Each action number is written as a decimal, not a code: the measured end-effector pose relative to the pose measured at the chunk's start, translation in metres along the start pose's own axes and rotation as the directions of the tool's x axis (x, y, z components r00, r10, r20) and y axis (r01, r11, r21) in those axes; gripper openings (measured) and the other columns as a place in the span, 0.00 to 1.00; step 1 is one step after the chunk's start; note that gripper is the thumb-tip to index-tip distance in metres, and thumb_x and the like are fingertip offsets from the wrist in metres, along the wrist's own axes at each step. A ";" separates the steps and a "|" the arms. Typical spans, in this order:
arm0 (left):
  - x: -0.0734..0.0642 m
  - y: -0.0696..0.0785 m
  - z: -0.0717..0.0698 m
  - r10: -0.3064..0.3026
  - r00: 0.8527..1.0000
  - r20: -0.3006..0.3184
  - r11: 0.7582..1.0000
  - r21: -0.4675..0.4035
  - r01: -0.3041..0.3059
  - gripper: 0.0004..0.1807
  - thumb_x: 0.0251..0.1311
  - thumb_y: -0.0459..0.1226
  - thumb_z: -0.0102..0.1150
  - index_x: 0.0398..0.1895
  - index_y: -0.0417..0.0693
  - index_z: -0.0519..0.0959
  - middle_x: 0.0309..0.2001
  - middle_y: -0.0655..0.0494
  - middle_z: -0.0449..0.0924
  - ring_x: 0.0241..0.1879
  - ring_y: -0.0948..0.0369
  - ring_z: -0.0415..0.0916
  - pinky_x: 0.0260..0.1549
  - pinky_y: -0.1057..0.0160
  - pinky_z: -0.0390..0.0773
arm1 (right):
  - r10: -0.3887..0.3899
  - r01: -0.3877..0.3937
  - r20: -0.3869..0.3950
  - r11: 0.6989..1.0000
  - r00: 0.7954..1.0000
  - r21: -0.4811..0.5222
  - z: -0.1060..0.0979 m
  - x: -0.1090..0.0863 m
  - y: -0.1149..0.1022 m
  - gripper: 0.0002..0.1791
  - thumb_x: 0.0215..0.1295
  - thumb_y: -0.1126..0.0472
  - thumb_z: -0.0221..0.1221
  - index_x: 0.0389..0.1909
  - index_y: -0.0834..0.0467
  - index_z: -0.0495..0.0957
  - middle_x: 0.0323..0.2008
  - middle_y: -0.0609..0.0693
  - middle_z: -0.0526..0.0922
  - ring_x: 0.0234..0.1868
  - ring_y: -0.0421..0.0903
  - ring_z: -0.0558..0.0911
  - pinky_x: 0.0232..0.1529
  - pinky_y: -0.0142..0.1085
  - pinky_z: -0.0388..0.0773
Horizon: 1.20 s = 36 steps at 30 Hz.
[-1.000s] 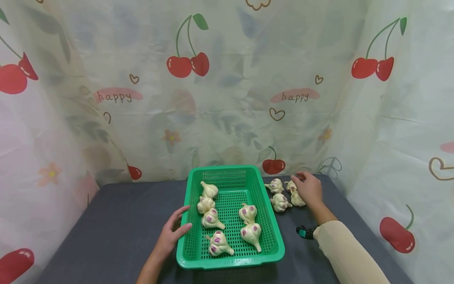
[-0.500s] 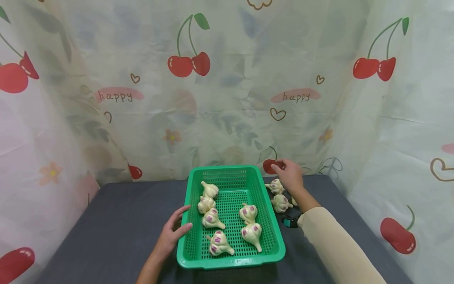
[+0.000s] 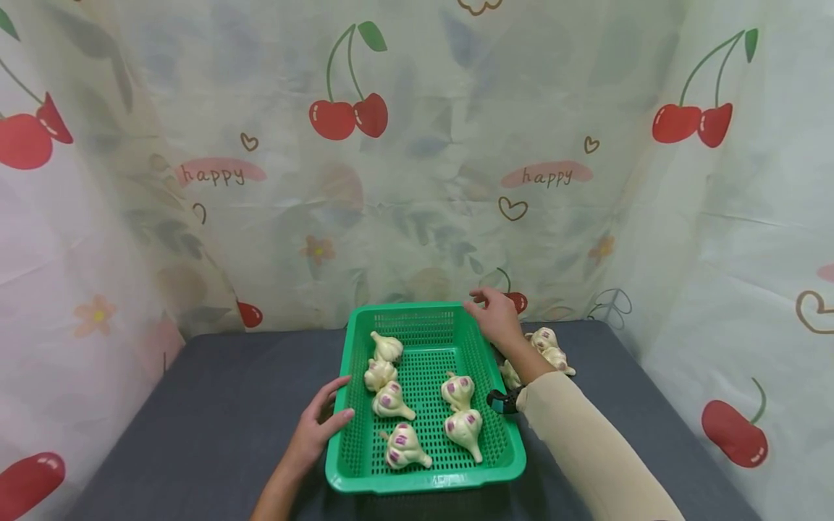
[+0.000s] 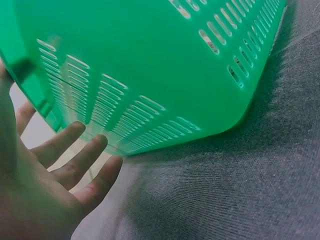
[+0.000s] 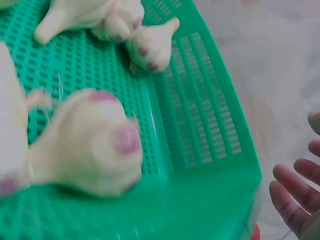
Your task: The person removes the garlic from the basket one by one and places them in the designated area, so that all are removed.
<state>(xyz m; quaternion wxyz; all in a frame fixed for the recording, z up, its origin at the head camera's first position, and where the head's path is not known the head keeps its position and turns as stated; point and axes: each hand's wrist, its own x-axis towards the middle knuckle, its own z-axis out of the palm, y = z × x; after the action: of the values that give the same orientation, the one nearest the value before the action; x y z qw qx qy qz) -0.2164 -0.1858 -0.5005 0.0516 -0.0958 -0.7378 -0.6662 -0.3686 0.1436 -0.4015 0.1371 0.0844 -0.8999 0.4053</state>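
A: Change?
B: Right hand [image 3: 495,318] moved left, off the loose bulbs [image 3: 559,359], now by the basket's [image 3: 423,485] far right corner. Fingers relaxed, no bulb visible in them.
A: Left hand [image 3: 318,423]?
B: Same spot, basket's left rim, fingers spread.
A: So?
B: Nothing added: basket count unchanged, six bulbs [image 3: 464,430] inside.

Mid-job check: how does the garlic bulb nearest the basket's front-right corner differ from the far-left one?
In the head view, the front-right bulb points its stem toward the person, while the far-left bulb points its stem away and leftward. The front-right bulb shows purple patches there; the far-left bulb's visible side looks nearly plain. Both are off-white and lie inside the green basket.
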 end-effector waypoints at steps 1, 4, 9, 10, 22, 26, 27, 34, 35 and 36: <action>0.000 0.000 0.000 0.001 1.000 0.002 1.000 -0.002 -0.001 0.28 0.65 0.33 0.57 0.69 0.50 0.67 0.61 0.35 0.70 0.54 0.45 0.74 0.45 0.56 0.75 | -0.001 0.001 0.008 1.000 1.000 0.007 0.004 0.001 -0.002 0.19 0.68 0.53 0.60 0.57 0.57 0.78 0.50 0.57 0.80 0.48 0.54 0.79 0.46 0.50 0.74; 0.000 0.000 0.000 0.006 1.000 0.007 1.000 -0.005 -0.006 0.28 0.66 0.33 0.57 0.70 0.49 0.66 0.61 0.35 0.69 0.54 0.45 0.74 0.45 0.57 0.75 | -0.009 0.008 0.026 0.999 1.000 0.040 0.016 0.002 -0.007 0.20 0.67 0.51 0.61 0.56 0.55 0.78 0.49 0.55 0.81 0.46 0.53 0.80 0.43 0.48 0.76; -0.001 -0.001 0.000 0.016 1.000 0.009 1.000 -0.014 -0.015 0.28 0.65 0.32 0.56 0.69 0.48 0.66 0.60 0.34 0.69 0.53 0.45 0.74 0.45 0.58 0.76 | -0.020 0.008 0.075 0.989 0.997 0.151 0.035 0.002 -0.018 0.20 0.68 0.52 0.61 0.57 0.55 0.77 0.48 0.53 0.80 0.46 0.51 0.81 0.40 0.44 0.79; -0.001 -0.001 0.000 0.015 1.000 0.008 1.000 -0.015 -0.015 0.28 0.65 0.32 0.56 0.69 0.48 0.66 0.60 0.35 0.70 0.53 0.45 0.74 0.44 0.58 0.76 | -0.020 0.004 0.088 0.984 0.996 0.179 0.038 0.001 -0.020 0.20 0.68 0.53 0.61 0.57 0.56 0.77 0.49 0.54 0.80 0.46 0.52 0.81 0.39 0.43 0.79; -0.001 -0.001 0.001 0.005 1.000 0.005 1.000 -0.022 -0.005 0.28 0.65 0.32 0.57 0.69 0.49 0.67 0.61 0.35 0.69 0.53 0.45 0.74 0.44 0.59 0.76 | -0.022 -0.053 0.272 0.963 0.962 0.266 0.078 -0.006 -0.038 0.29 0.69 0.49 0.58 0.66 0.58 0.70 0.56 0.56 0.77 0.57 0.55 0.76 0.51 0.49 0.73; -0.001 -0.001 0.001 -0.010 1.000 0.005 1.000 -0.027 0.010 0.28 0.65 0.33 0.57 0.69 0.50 0.67 0.61 0.35 0.69 0.54 0.45 0.74 0.44 0.59 0.76 | -0.036 -0.066 0.341 0.957 0.939 0.282 0.091 -0.010 -0.040 0.29 0.71 0.50 0.57 0.67 0.59 0.67 0.60 0.58 0.75 0.61 0.56 0.72 0.54 0.51 0.71; -0.001 -0.001 0.001 -0.011 1.000 0.009 0.999 -0.032 0.011 0.28 0.65 0.33 0.57 0.69 0.49 0.67 0.61 0.34 0.69 0.54 0.44 0.74 0.44 0.58 0.76 | -0.047 -0.063 0.357 0.955 0.933 0.290 0.094 -0.011 -0.039 0.29 0.71 0.50 0.56 0.68 0.59 0.66 0.61 0.59 0.74 0.62 0.56 0.71 0.55 0.51 0.71; 0.001 0.000 0.000 0.003 1.000 0.016 0.999 -0.044 -0.002 0.28 0.65 0.31 0.56 0.69 0.47 0.66 0.60 0.34 0.69 0.53 0.44 0.74 0.43 0.60 0.77 | -0.153 -0.041 0.464 0.924 0.872 0.380 0.111 -0.019 -0.038 0.31 0.75 0.52 0.51 0.72 0.61 0.58 0.68 0.63 0.64 0.68 0.58 0.65 0.62 0.53 0.64; 0.001 0.000 0.000 0.003 1.000 0.017 0.999 -0.046 -0.003 0.28 0.65 0.31 0.56 0.69 0.47 0.66 0.60 0.34 0.70 0.53 0.44 0.74 0.43 0.60 0.77 | -0.167 -0.037 0.480 0.922 0.861 0.386 0.112 -0.021 -0.039 0.31 0.75 0.52 0.50 0.73 0.61 0.57 0.68 0.64 0.63 0.68 0.59 0.63 0.62 0.54 0.62; 0.001 0.000 0.000 0.004 1.000 0.018 0.999 -0.046 -0.003 0.28 0.65 0.31 0.56 0.69 0.47 0.66 0.60 0.34 0.70 0.53 0.44 0.74 0.43 0.59 0.77 | -0.176 -0.035 0.500 0.923 0.848 0.384 0.113 -0.022 -0.039 0.31 0.76 0.52 0.48 0.73 0.61 0.56 0.69 0.64 0.61 0.69 0.59 0.62 0.63 0.55 0.61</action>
<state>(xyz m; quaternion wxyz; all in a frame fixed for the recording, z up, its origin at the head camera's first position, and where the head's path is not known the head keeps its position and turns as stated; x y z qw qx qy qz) -0.2178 -0.1861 -0.5002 0.0440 -0.1040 -0.7224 -0.6822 -0.3575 0.0336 -0.4522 -0.1176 0.2501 -0.8034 0.5274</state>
